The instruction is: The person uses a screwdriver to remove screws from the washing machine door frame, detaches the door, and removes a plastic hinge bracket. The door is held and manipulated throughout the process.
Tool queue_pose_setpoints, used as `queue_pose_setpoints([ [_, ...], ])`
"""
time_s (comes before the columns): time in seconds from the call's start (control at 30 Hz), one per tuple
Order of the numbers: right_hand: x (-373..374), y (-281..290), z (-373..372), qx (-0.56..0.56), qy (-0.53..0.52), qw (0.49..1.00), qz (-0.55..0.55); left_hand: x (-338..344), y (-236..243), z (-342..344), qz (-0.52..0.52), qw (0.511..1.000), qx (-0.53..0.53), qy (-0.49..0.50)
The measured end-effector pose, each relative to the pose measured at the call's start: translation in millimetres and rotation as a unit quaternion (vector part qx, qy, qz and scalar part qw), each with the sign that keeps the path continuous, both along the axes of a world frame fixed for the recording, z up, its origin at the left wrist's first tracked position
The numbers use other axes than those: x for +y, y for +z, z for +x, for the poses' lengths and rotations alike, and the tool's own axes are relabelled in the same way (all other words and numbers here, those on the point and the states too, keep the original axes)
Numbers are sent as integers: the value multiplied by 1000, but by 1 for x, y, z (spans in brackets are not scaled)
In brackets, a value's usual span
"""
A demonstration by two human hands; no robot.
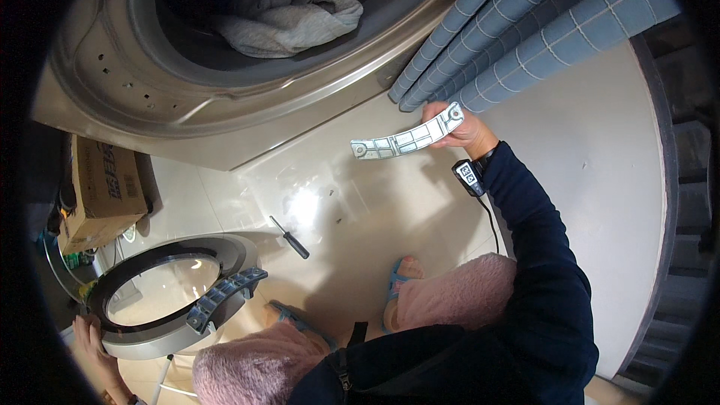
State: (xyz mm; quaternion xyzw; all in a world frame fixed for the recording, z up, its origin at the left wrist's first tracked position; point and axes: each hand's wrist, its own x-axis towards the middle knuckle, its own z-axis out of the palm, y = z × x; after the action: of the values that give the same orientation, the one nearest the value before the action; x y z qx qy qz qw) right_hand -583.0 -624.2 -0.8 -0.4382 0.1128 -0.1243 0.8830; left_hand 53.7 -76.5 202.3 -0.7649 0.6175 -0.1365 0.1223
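Note:
My right hand (466, 129) grips one end of a curved, pale plastic strip (401, 142) with a ribbed face and a round hole near each end. It is held above the floor, just below the curtain. At the lower left, the fingers of my left hand (91, 341) are closed over the outer rim of a round washing machine door (146, 343), a grey ring around clear glass. Across the ring's right side sits a curved, dark grey ribbed piece (225, 298); how it is attached I cannot tell. A screwdriver (290, 238) with a black handle lies on the floor.
The washing machine (150, 116) stands ahead without its door, a grey cloth (296, 22) in its drum opening. Two small dark bits (331, 193) lie on the floor. A cardboard box (105, 187) stands left, a blue checked curtain (525, 37) hangs right, and a pale panel (592, 202) stands beside my right arm.

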Motion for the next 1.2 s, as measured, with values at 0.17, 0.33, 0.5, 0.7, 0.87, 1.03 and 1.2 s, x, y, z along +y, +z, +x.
queue_pose_setpoints([
  [0.17, -1, 2, 1, 3, 17, 1000, 8, 8, -2, 3, -1, 998, -49, -24],
  [0.33, 0, 8, 3, 28, 24, 999, -23, 6, -1, -3, -6, 1000, -16, 0],
  [0.5, 2, 14, 5, 55, 35, 998, -14, -3, 3, -11, -10, 1000, -13, -17],
  [0.7, 1, 15, 6, 59, 50, 997, -29, -12, 4, -17, -19, 999, -18, -22],
  [0.87, 1, 11, 4, 48, 40, 998, -18, -10, 3, -16, -33, 995, -77, -55],
  [1.03, 1, 7, 1, 47, 32, 998, 0, 1, 0, 2, 4, 1000, -23, -15],
  [1.2, 1, 5, -1, 42, 27, 999, 2, 16, -5, 15, -14, 998, -45, -34],
])
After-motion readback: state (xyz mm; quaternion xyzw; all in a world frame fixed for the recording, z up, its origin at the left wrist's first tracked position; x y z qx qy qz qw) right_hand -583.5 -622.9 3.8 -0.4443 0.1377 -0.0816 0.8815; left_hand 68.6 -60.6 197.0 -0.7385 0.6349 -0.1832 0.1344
